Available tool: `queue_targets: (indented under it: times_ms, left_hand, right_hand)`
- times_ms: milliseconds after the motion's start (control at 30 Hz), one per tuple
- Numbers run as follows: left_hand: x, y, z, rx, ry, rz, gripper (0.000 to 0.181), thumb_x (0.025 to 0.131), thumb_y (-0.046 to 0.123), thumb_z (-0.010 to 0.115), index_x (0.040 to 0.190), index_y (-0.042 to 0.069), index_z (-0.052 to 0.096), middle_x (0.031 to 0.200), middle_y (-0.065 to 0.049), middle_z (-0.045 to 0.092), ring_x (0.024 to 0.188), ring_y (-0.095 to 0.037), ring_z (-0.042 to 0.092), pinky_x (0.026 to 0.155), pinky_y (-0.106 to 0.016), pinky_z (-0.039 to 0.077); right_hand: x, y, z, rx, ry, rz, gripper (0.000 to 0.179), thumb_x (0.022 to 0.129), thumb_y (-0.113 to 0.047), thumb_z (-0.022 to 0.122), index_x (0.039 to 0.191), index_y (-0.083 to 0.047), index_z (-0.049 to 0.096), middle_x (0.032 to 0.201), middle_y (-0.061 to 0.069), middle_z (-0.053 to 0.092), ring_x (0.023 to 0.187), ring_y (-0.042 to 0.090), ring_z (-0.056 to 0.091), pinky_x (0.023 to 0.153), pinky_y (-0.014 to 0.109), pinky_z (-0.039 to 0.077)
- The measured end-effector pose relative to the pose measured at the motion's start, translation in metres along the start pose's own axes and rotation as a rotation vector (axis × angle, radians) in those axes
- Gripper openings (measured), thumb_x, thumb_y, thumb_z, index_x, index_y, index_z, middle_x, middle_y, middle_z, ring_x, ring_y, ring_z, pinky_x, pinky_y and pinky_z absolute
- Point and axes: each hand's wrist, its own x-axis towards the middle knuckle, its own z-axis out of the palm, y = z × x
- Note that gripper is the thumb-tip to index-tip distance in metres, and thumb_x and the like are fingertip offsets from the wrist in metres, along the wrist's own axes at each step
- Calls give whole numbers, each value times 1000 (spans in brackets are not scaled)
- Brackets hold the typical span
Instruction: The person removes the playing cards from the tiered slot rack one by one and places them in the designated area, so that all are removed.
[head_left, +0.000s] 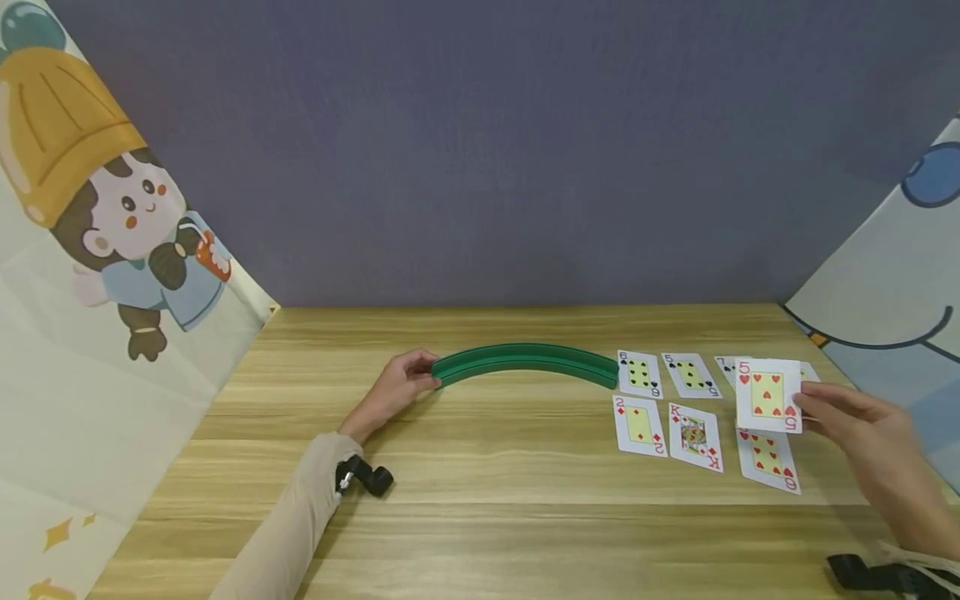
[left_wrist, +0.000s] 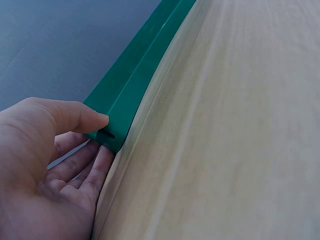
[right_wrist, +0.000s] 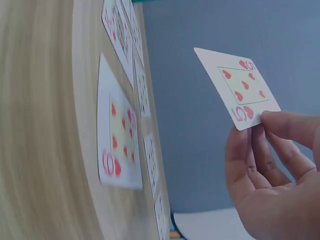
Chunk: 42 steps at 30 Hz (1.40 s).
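A curved green card holder [head_left: 525,357] lies on the table, its grooves running along the arc. My left hand [head_left: 401,383] grips its left end; in the left wrist view the thumb is on top of the green end [left_wrist: 135,85] with the fingers beneath and behind. Raised over the cards at the right, my right hand [head_left: 870,421] pinches a five of hearts [head_left: 768,387] by its edge, face towards me. Below that card lies a six of hearts [right_wrist: 120,135], partly covered in the head view.
By the holder's right end lie a six of spades [head_left: 639,374] and a five of spades [head_left: 691,376], with partly hidden cards further right. In front are a two of diamonds [head_left: 639,426] and a king of diamonds [head_left: 695,437]. A grey-blue wall [head_left: 525,167] stands behind the table.
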Motion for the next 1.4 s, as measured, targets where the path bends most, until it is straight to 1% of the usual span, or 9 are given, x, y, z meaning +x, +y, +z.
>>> queue_targets:
  times_ms: [200, 300, 500, 667, 933, 1067, 1200, 1300, 1400]
  left_hand:
    - [0, -1, 0, 3, 3, 7, 31, 90, 0, 68, 120, -2, 63, 119, -19, 65, 107, -30, 63, 91, -33, 55]
    - [0, -2, 0, -1, -4, 7, 31, 91, 0, 68, 121, -2, 63, 120, -19, 65, 108, -31, 63, 92, -33, 55]
    - [-1, -4, 0, -7, -10, 12, 32, 91, 1, 68, 123, -3, 62, 121, -21, 64, 110, -33, 62, 94, -37, 54]
    - [-1, -3, 1, -4, -5, 2, 32, 91, 1, 68, 122, -2, 63, 121, -19, 64, 109, -31, 63, 93, -34, 55]
    - [0, -3, 0, 6, -4, 11, 32, 91, -1, 67, 122, -5, 61, 122, -21, 63, 111, -32, 62, 95, -34, 54]
    - [0, -2, 0, 2, -1, -10, 32, 91, -1, 68, 122, -3, 62, 122, -20, 63, 111, -31, 62, 95, -35, 54]
    - [0, -2, 0, -5, -5, -2, 33, 91, -1, 68, 122, -5, 61, 122, -22, 63, 111, -33, 62, 95, -35, 54]
    - [0, -2, 0, -2, -12, 16, 33, 91, 0, 67, 123, -7, 60, 122, -24, 62, 111, -35, 61, 95, -36, 54]
    - [0, -2, 0, -8, -17, 24, 33, 92, -1, 67, 123, -8, 59, 122, -25, 62, 112, -37, 61, 95, -38, 54]
  right_hand:
    - [6, 26, -25, -277, 58, 40, 20, 101, -24, 59, 120, -23, 62, 110, -23, 49, 85, -9, 58, 72, 12, 55]
    - [12, 43, -38, -354, 74, 61, 23, 103, -27, 55, 125, -21, 60, 112, -24, 47, 87, -10, 55, 73, 13, 55]
    - [24, 72, -57, -385, 101, 102, 38, 101, -31, 57, 137, -18, 56, 111, -25, 47, 86, -12, 53, 70, 13, 55]
    - [33, 91, -74, -462, 113, 140, 50, 104, -33, 52, 148, -11, 45, 111, -25, 42, 87, -10, 49, 73, 14, 54]
    - [35, 91, -90, -472, 153, 247, 50, 103, -32, 53, 150, -15, 42, 106, -24, 40, 85, -7, 44, 73, 17, 53]
    - [33, 85, -90, -505, 116, 310, 55, 104, -33, 53, 150, -8, 39, 110, -11, 48, 78, -9, 45, 70, 23, 55]
    - [33, 81, -90, -523, 83, 401, 61, 104, -30, 53, 151, 3, 33, 118, 17, 54, 73, -6, 49, 74, 31, 56]
    - [33, 80, -88, -523, 78, 480, 62, 104, -25, 52, 151, 8, 28, 129, 35, 48, 73, 3, 55, 78, 38, 56]
    - [34, 80, -87, -514, 88, 540, 61, 104, -19, 52, 151, 10, 27, 139, 39, 39, 77, 18, 62, 80, 43, 56]
